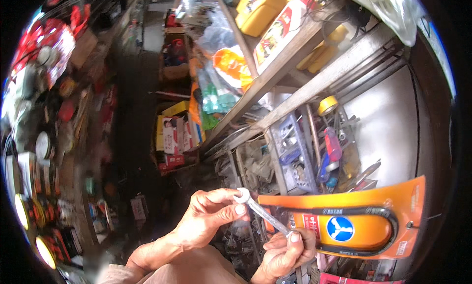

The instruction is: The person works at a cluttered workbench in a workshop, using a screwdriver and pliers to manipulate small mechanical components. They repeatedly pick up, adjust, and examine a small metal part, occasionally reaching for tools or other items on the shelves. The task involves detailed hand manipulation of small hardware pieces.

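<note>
A silver wrench (267,213) slants between my hands. The thumb and forefinger of my left hand (211,216) pinch around its open-jawed upper end. My right hand (287,254) is closed on the lower end, its thumb over the shaft, which hides that end. Just behind and right of the wrench is an orange blister card (368,203) with a black U-shaped item and a round blue emblem; I cannot tell whether my right fingers touch it.
Packed shelves (78,151) line the left of a dark aisle. Boxes (174,136) stand ahead. Wooden beams (275,82) at the right bear bags and yellow jugs (253,9). A blue tray (295,161) and loose tools (332,146) lie beyond my hands.
</note>
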`<state>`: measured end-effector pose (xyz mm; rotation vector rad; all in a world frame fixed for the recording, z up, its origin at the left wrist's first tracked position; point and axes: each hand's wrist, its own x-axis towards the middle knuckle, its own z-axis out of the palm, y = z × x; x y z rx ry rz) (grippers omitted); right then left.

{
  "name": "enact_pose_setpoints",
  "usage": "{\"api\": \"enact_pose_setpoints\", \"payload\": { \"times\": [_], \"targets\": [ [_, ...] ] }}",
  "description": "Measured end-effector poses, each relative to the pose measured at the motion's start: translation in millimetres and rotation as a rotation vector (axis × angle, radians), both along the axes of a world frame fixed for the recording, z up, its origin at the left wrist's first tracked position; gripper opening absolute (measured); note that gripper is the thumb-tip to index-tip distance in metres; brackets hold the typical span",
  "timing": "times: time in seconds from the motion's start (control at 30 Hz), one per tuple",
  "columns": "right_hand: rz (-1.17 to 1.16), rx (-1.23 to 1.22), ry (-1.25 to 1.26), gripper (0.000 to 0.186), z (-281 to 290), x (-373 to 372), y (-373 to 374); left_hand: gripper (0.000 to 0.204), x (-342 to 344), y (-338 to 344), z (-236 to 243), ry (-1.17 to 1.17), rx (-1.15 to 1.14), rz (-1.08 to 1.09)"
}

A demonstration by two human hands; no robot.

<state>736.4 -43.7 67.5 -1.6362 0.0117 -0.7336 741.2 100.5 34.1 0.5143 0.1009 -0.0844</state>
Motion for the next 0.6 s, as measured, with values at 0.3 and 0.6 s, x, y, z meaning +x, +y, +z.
{"api": "enact_pose_setpoints", "payload": {
  "times": [0.3, 0.6],
  "targets": [
    [0.420, 0.113, 0.236, 0.017, -21, -61, -58, 0.018, -102, -51, -26, 0.163, -0.218, 0.218],
    [0.977, -0.776, -0.080, 0.022, -15, -125, -26, 0.024, -204, -47, -17, 0.040, 0.339, 0.341]
  ]
}}
